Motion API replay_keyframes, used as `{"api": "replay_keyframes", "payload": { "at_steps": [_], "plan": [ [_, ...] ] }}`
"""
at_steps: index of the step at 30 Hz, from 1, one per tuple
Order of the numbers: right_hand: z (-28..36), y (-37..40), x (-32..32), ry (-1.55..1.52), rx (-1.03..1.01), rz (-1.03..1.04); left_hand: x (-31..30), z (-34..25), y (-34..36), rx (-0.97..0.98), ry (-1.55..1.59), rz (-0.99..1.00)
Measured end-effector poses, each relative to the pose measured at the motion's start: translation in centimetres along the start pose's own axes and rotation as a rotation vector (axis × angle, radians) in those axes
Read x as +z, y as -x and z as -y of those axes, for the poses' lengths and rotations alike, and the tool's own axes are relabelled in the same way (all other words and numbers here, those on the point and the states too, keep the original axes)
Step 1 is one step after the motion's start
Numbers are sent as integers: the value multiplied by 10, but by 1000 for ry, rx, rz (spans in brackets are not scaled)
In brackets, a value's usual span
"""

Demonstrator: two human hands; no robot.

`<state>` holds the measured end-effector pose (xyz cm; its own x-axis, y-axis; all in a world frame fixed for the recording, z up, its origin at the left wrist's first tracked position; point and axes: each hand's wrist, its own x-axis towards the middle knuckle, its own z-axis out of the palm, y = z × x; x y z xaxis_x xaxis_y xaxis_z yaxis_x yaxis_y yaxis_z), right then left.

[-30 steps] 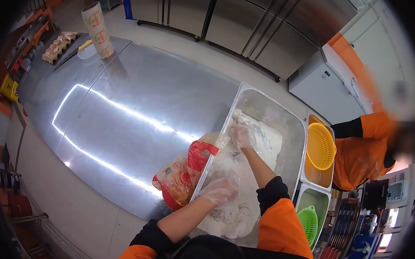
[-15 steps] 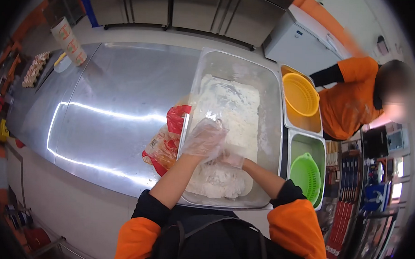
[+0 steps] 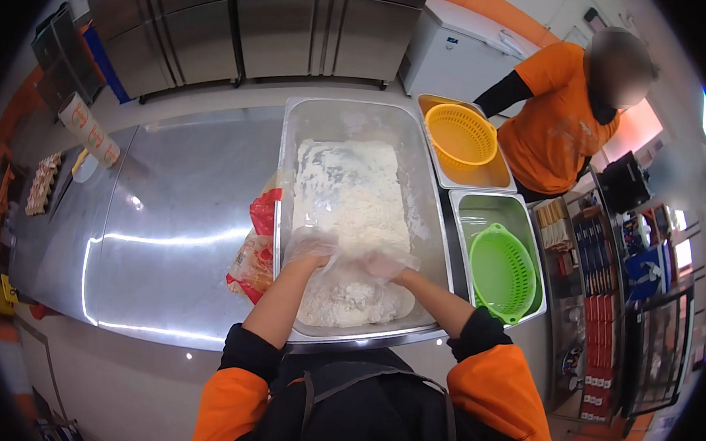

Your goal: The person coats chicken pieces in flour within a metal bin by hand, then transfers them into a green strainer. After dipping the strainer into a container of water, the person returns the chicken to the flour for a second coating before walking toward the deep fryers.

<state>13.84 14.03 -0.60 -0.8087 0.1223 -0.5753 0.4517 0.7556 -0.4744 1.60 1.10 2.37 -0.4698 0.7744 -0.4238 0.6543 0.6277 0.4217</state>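
Observation:
A deep steel tray [image 3: 425, 216] holds white flour [image 3: 354, 197] spread over its bottom, with a lumpy floured mound [image 3: 357, 300] at the near end. My left hand [image 3: 312, 246], in a clear plastic glove, is in the flour at the left side of the tray. My right hand [image 3: 383, 264], gloved likewise, lies to its right, just beyond the mound. The loose gloves and the flour blur the fingers of both hands, and whether they grip anything does not show.
Right of the tray stand a steel pan with a yellow basket [image 3: 461, 135] and another with a green basket [image 3: 502, 272]. A red-and-clear bag [image 3: 253, 263] touches the tray's left side. A person in orange [image 3: 550, 119] stands at the back right.
The view has shifted, so the tray appears further left. My hands have moved apart; my left hand is now at the tray's left side. The other person's head and body have turned.

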Motion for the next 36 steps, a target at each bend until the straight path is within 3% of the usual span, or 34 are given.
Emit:
{"api": "replay_keyframes", "payload": {
  "at_steps": [3, 6, 9, 11, 13, 14, 15, 16, 17, 18, 20, 22, 23, 24, 27, 28, 31, 32, 34, 36],
  "plan": [
    [-8, 29, 0, -239, -249, 26, 8, 1, -3, -55, 14, 43],
    [4, 67, -27, -403, -109, -168, 37, 21, -25, -38, -77, 76],
    [-31, 57, -10, 70, 8, -181, 28, 7, -10, -6, -159, 123],
    [-43, 51, 16, -88, -7, -254, 27, -4, 2, 23, -139, 125],
    [-3, 70, -14, -11, 101, 67, 36, -15, -2, 45, -106, 258],
    [-10, 64, -5, -101, 76, 30, 37, -25, -3, -1, -63, 375],
    [-24, 48, 14, -187, 45, -9, 59, -15, -10, 221, 8, 275],
    [-54, 9, 40, -300, -63, 140, 95, 9, -23, 441, 79, 176],
    [-77, -31, 70, -416, -177, 289, 103, 13, -29, 467, 201, 192],
    [-72, -53, 101, -537, -293, 45, 111, 17, -34, 493, 323, 212],
    [-62, -70, 107, -750, -271, -201, 99, 7, -33, 134, 646, 467],
    [-44, -55, 86, -961, 10, -182, 90, 2, -35, -37, 678, 409],
    [-39, -44, 75, -836, 20, -205, 83, -3, -34, -120, 689, 378],
    [-36, -33, 61, -705, 31, -231, 63, -20, -21, -57, 654, 336],
    [-31, 3, 29, -502, -51, -312, 131, 62, -122, 324, 531, 300],
    [-27, 16, 22, -464, -102, -330, 55, -3, -39, 163, 820, 174],
    [-8, 59, -26, -130, -98, -402, 30, -6, -41, 55, 1107, 41],
    [-8, 64, -32, -147, -129, -431, 5, -15, -22, -2, 1140, 163],
    [-8, 70, -43, -184, -184, -496, -10, -30, 6, -109, 995, 22],
    [1, 70, -59, -49, -117, -481, -10, -36, 14, -153, 852, -104]
  ]
}}
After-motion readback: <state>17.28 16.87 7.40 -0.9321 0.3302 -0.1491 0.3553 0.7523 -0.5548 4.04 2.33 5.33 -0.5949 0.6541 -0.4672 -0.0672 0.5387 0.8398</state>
